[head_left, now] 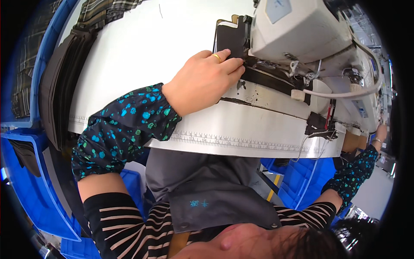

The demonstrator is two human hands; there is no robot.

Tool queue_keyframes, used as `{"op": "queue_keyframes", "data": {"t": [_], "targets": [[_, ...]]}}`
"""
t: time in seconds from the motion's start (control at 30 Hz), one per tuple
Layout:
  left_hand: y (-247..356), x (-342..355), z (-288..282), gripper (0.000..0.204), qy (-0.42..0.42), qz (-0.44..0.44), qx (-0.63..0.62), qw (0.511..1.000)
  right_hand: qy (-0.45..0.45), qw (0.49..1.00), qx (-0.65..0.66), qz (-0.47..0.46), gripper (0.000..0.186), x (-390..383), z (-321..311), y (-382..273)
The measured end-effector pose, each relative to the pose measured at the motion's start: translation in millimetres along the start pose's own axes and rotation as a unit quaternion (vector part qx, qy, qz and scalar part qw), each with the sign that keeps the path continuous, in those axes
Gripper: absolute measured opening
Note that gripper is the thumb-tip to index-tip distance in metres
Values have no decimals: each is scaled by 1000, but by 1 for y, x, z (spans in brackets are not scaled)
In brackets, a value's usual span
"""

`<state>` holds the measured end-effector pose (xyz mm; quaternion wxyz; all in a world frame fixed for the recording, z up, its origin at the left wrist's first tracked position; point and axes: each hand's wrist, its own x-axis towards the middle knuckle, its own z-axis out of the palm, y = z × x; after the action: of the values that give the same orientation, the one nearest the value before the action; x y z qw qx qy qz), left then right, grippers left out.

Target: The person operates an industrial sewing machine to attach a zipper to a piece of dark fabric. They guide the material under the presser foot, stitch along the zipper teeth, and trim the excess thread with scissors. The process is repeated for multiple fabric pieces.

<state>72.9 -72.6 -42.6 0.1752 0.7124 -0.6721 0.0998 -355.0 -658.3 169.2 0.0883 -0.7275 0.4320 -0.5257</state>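
My left hand [206, 81], with a ring on one finger, lies palm down beside the sewing machine [297, 32]. Its fingers are stretched out, the tips touching a black flat piece [230, 41] at the machine's left side. From there a dark strip [276, 77] with a row of small teeth, like a zipper, runs under the needle area. Off at the far right, my right hand [380, 133] is raised by the machine's end; it is small and its fingers are hard to make out, so what it touches is unclear.
A white worktable [129, 56] has a printed ruler [207, 140] along its near edge. A stack of dark pieces [64, 86] stands on its left, near plaid cloth [101, 12]. Blue bins [47, 194] sit at left and under the table. Loose threads [317, 140] lie at right.
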Motion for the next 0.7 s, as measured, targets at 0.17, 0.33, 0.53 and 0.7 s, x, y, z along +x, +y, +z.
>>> {"op": "queue_keyframes", "data": {"t": [0.17,0.33,0.53,0.7], "targets": [[1,-3,-6,61,-17,-7,-2,1000,20,999,-28,-27,53,-38,-29,84],[3,0,-6,58,-33,-20,4,999,17,997,-70,-16,57,-68,-34,127],[4,-2,-9,53,-40,-26,29,998,-30,993,-111,31,71,-16,-18,82],[4,1,-6,52,-33,-26,11,999,4,984,95,148,61,-41,-10,76]]}}
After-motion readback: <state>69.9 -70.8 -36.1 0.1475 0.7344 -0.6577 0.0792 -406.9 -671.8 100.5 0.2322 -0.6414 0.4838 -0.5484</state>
